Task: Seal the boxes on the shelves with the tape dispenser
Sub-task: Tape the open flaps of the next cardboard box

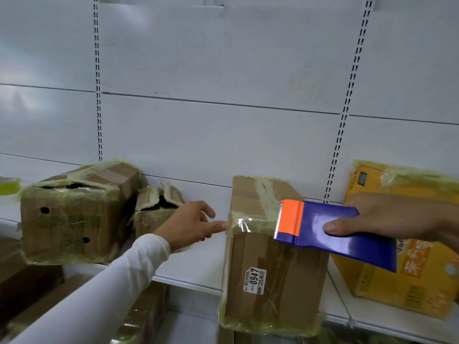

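A brown cardboard box (273,274) with a white 0947 label stands at the shelf's front edge, clear tape running over its top and front. My right hand (395,219) grips a blue tape dispenser (330,232) with an orange toothed blade, the blade resting on the box's top front edge. My left hand (191,224), in a white sleeve, reaches in from the left; its index fingertip touches the box's upper left corner where the tape ends.
A battered taped box (72,217) and a smaller torn box (156,207) sit on the white shelf (193,266) at left. A yellow carton (407,244) stands at right. A tape roll (8,186) lies far left. More boxes sit below.
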{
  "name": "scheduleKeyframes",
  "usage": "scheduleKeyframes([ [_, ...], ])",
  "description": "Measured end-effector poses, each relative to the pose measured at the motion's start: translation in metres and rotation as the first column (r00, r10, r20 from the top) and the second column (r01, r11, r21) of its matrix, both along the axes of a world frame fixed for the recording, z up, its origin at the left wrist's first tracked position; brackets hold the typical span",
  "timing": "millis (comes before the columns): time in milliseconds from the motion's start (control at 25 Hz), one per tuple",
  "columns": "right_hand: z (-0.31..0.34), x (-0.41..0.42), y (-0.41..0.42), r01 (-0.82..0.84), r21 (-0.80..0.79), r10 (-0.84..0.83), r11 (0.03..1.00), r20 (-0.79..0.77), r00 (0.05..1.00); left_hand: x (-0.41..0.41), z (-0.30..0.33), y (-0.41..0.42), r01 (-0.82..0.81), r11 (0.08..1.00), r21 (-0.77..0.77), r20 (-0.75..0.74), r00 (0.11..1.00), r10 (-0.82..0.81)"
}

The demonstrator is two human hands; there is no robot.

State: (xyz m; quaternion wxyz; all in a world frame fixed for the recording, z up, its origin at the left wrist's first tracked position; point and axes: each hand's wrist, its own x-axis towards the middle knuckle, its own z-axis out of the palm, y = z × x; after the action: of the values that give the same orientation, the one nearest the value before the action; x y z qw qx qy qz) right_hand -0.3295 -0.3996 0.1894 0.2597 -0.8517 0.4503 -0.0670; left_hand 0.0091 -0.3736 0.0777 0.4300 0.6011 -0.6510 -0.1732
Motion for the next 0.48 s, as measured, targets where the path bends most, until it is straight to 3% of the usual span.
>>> scheduleKeyframes([
  [80, -0.002, -0.003, -0.002, 0.023, -0.003, -0.023, 1.0, 0.002, 1.0, -0.001, -0.006, 0.002, -0.089, 0.978, -0.19, 0.108, 0.988, 0.11],
  [160, -0.003, -0.004, -0.004, 0.026, -0.013, -0.026, 1.0, -0.007, 1.0, -0.012, -0.004, 0.005, 0.033, 0.921, -0.388, 0.156, 0.987, 0.03],
  [280, -0.004, -0.004, -0.007, 0.022, 0.004, -0.022, 1.0, 0.004, 1.0, -0.027, 0.0, -0.001, 0.209, 0.888, -0.409, 0.448, 0.894, -0.004],
  [480, -0.01, -0.006, -0.007, 0.0, 0.01, 0.0, 1.0, 0.011, 1.0, -0.028, 0.002, -0.002, 0.253, 0.899, -0.358, 0.463, 0.884, -0.065],
])
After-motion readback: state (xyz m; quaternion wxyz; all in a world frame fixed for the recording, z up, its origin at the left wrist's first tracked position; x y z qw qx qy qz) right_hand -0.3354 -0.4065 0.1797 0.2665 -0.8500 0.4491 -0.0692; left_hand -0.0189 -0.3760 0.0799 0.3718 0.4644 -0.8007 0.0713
